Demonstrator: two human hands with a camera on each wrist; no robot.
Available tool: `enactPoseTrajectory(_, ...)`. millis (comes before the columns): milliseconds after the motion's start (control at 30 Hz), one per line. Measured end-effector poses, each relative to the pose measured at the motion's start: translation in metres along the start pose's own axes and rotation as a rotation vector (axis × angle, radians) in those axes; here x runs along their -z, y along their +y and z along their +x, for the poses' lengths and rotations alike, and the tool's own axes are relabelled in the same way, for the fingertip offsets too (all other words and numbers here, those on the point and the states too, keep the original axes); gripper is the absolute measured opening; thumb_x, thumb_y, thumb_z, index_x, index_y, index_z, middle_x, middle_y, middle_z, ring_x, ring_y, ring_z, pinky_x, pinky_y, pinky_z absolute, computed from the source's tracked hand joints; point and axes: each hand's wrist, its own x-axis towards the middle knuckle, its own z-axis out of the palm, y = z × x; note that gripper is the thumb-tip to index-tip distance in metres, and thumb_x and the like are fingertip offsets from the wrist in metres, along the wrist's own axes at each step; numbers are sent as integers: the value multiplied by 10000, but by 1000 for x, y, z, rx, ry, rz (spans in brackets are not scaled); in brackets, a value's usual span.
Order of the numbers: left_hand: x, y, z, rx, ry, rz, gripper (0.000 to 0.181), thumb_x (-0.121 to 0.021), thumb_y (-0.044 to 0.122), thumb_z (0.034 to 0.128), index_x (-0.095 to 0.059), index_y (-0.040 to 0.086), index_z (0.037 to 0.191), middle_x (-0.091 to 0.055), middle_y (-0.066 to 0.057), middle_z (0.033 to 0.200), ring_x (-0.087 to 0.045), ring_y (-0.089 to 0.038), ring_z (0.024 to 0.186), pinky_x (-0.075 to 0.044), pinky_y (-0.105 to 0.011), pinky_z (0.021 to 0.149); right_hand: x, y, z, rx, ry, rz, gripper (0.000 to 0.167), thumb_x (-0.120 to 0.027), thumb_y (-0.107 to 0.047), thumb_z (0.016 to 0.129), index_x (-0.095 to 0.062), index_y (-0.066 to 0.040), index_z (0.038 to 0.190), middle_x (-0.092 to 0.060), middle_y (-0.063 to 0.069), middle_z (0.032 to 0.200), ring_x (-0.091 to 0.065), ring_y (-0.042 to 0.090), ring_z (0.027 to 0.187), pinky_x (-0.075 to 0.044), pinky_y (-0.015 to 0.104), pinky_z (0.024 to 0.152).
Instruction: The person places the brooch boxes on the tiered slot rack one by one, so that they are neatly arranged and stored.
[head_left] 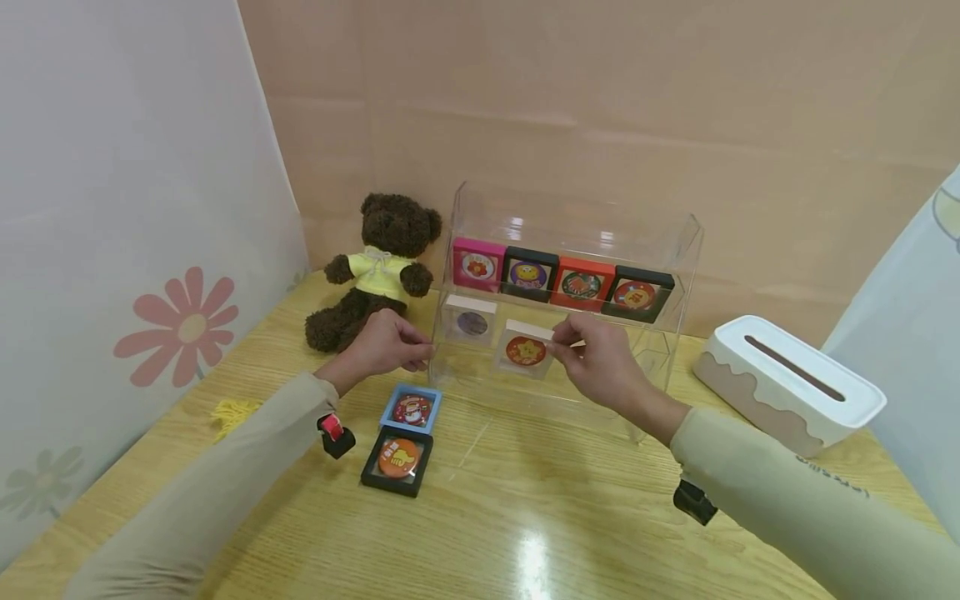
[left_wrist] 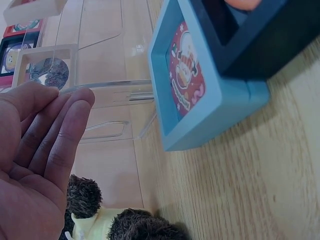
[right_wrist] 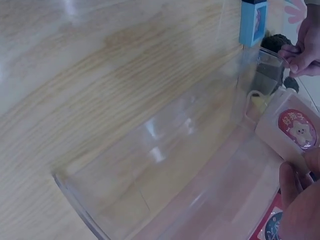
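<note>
My right hand (head_left: 596, 360) pinches the right edge of a white-framed badge case (head_left: 525, 350) with a yellow star on red. It is held at the lower tier of a clear acrylic display rack (head_left: 566, 406). Thumb and fingers of my left hand (head_left: 390, 343) pinch the rack's left edge, seen closely in the left wrist view. Another white case (head_left: 471, 321) with a greyish badge stands at the left of that lower tier. Above it, a pink case (head_left: 478, 265), a black one (head_left: 529, 273), a red one (head_left: 582, 284) and another black one (head_left: 637, 293) stand in a row.
On the table before the rack lie a light blue case (head_left: 412, 409) and a black case (head_left: 397, 461), end to end. A brown teddy bear (head_left: 386, 258) in a yellow top sits left of the rack. To the right stands a white tissue box (head_left: 787, 379). Yellow strands (head_left: 234, 415) lie at left.
</note>
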Motion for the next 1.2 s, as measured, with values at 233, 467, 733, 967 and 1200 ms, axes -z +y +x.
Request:
enactPoseTrajectory(233, 0, 0, 0, 8, 1, 5, 148, -697, 66, 864, -735, -71, 909, -699, -142, 752, -686, -266, 645, -577, -361, 598, 5, 4, 13, 11, 64, -57, 106, -706, 36, 826, -607, 0, 813, -630, 77, 785, -648, 226, 747, -575, 347, 655)
enactPoseTrajectory(467, 0, -1, 1, 16, -2, -5, 150, -698, 67, 863, -735, -73, 905, -697, -133, 732, -686, -278, 653, -576, -403, 620, 7, 8, 23, 2, 94, -64, 121, -702, 41, 827, -590, 1, 806, -622, 94, 784, -651, 251, 748, -574, 375, 661)
enactPoseTrajectory(733, -1, -1, 0, 13, -1, 11, 154, -699, 76, 864, -737, -67, 906, -697, -127, 726, -687, -257, 644, -577, -380, 609, 1, 8, 30, -63, 69, -83, 99, -685, 14, 852, -593, -4, 823, -609, 97, 812, -632, 256, 793, -563, 391, 701)
enactPoseTrajectory(967, -1, 0, 0, 35, 3, 24, 145, -697, 77, 867, -741, -56, 903, -699, -120, 728, -686, -231, 634, -576, -388, 622, -7, 7, 34, -105, 28, -98, 81, -680, -13, 867, -613, -10, 824, -608, 81, 801, -631, 247, 772, -557, 394, 698)
enactPoseTrajectory(1200, 0, 1, 1, 21, 2, 28, 156, -694, 79, 869, -738, -65, 908, -699, -122, 731, -686, -230, 633, -577, -375, 614, -14, 10, 33, -126, 9, -99, 74, -683, -39, 874, -623, -25, 833, -627, 80, 814, -635, 244, 762, -550, 404, 691)
